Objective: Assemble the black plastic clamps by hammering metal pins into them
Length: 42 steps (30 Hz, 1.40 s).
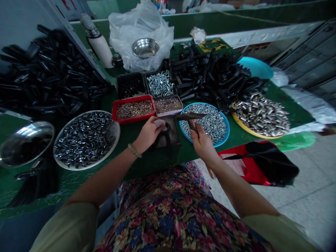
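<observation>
1. Head view: the left hand (pixel 149 134) pinches a black part (pixel 168 139), which lies over a dark metal block (pixel 175 128) at the near side of the table (pixel 157 161). With those fingers so near, a stray blow could catch them.
2. The right hand (pixel 203 141) is closed around the handle of a hammer (pixel 191 116). A loose grip there could let the head twist and glance off.
3. The hammer's head overlaps the blue tray (pixel 227 128) in this view; its height above it is hard to judge. A low swing might clip the rim and scatter the bits.
4. The red tray (pixel 136 118) sits just beyond the left hand; a careless knuckle could jog its pins.
5. If the pinch is slack, the part might skid off the block.
</observation>
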{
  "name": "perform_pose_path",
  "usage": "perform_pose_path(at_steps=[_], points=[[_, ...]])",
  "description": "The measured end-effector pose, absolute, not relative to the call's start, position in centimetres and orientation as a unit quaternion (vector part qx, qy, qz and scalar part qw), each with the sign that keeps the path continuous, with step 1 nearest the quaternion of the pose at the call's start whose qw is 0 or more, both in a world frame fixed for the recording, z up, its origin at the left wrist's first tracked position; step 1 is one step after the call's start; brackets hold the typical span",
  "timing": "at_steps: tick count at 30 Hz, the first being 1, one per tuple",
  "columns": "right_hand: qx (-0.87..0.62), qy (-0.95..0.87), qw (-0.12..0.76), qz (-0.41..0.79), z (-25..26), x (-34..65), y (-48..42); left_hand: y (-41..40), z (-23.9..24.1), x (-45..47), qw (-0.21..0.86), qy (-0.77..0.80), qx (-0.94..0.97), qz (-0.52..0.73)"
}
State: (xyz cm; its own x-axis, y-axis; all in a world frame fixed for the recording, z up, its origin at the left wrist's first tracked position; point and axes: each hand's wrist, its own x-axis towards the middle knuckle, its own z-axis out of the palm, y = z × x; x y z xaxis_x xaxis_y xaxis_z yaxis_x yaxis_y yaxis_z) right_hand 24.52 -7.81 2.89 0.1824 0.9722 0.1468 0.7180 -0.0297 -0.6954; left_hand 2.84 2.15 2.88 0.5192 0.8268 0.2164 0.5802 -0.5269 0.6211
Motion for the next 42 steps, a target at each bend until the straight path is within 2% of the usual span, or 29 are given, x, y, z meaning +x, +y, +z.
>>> perform_pose_path(at_steps=[6,17,21,26,28,30,34,38,42], points=[[-0.676,-0.620,0.346,0.196,2.6,24.1,-7.5,-0.2,0.3,2.2,0.167,0.454,0.855,0.185],[-0.668,-0.631,0.344,0.193,2.5,23.7,-8.2,-0.9,0.8,2.1,0.038,0.398,0.914,0.066],[-0.657,-0.645,0.335,0.200,2.4,23.2,-8.0,-1.3,0.7,1.7,0.060,0.395,0.914,0.072],[-0.624,-0.687,0.296,0.228,3.6,22.1,-8.0,-2.7,1.2,0.2,0.158,0.445,0.869,0.151],[-0.608,-0.702,0.295,0.225,4.4,21.6,-8.1,-4.1,1.1,-0.8,0.149,0.478,0.849,0.168],[-0.611,-0.712,0.264,0.224,5.2,21.1,-8.0,-5.3,0.6,-1.7,0.126,0.486,0.852,0.149],[-0.608,-0.743,0.147,0.237,6.4,20.4,-7.2,-6.3,-0.7,-2.3,0.118,0.473,0.866,0.114],[-0.611,-0.748,0.176,0.191,6.2,19.8,-7.0,-7.1,-0.4,-1.2,0.115,0.480,0.863,0.105],[-0.630,-0.743,0.056,0.218,4.3,21.8,-7.4,-6.3,1.1,-2.9,0.146,0.457,0.869,0.122]])
